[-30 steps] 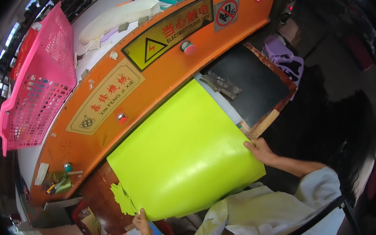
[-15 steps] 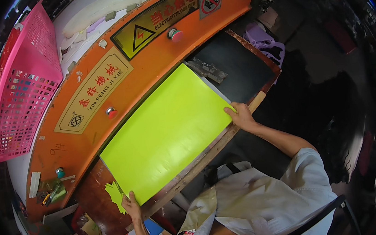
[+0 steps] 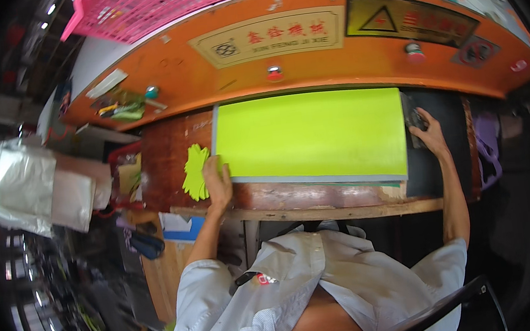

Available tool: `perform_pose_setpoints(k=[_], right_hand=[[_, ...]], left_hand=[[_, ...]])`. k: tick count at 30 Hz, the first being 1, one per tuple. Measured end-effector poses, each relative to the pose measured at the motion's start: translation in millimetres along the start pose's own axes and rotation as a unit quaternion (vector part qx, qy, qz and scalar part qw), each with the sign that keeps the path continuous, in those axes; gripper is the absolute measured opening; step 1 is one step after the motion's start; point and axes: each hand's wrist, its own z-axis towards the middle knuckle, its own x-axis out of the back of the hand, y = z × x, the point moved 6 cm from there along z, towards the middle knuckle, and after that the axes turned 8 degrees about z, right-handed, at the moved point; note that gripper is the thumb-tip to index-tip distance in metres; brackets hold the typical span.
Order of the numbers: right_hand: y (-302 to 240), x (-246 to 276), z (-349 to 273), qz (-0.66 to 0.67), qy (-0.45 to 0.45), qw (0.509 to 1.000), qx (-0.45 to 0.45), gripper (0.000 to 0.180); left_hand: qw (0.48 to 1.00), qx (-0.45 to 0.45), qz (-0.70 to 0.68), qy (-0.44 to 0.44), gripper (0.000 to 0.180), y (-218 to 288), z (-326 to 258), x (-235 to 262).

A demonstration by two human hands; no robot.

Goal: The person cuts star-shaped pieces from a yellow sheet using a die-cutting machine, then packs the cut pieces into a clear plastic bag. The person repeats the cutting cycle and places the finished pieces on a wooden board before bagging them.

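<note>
A bright yellow-green sheet lies flat on a grey layer on the worktable, its long side facing me. At its near left corner my left hand rests with thumb and fingers apart. Just left of that hand lies a bunch of cut yellow-green pieces with pointed ends. Beyond the sheet's right edge, my right hand has its fingers and thumb around a dark metal cutting die, which sits on the black surface. The die's exact shape is partly hidden by the fingers.
An orange machine beam with coloured buttons spans the table's far side. Above it stand a pink plastic basket and scraps. White bags are at the left, a purple chair at the right. The table has a wooden front edge.
My view has turned left, so the table now runs level. My right hand has let go of the sheet and taken hold of the die. The left hand stays by the sheet's near left corner.
</note>
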Motion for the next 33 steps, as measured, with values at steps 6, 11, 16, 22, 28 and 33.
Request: perform_pose_setpoints(k=[6,11,16,22,28,33], right_hand=[[-35,-3,-31,0.041,0.075,0.996,0.006,0.07],[-93,-41,-80,-0.111,0.108,0.985,0.077,0.061],[-118,-145,-85,-0.234,0.088,0.955,0.157,0.068],[-114,-157,-100,-0.217,0.073,0.958,0.174,0.072],[-147,-207,-105,-0.187,0.119,0.965,0.143,0.068],[-208,-357,-96,-0.068,0.075,0.979,0.175,0.067]], left_hand=[[1.0,-0.002,0.015,-0.009,0.041,11,-23,-1],[0.997,-0.023,0.055,-0.046,0.049,11,-26,1],[0.998,-0.026,0.031,-0.055,0.049,7,-21,6],[0.994,-0.069,-0.075,0.042,0.025,-6,-23,24],[0.983,-0.123,-0.132,0.029,0.018,-22,-18,31],[0.98,-0.133,-0.147,-0.024,0.018,-29,-10,34]])
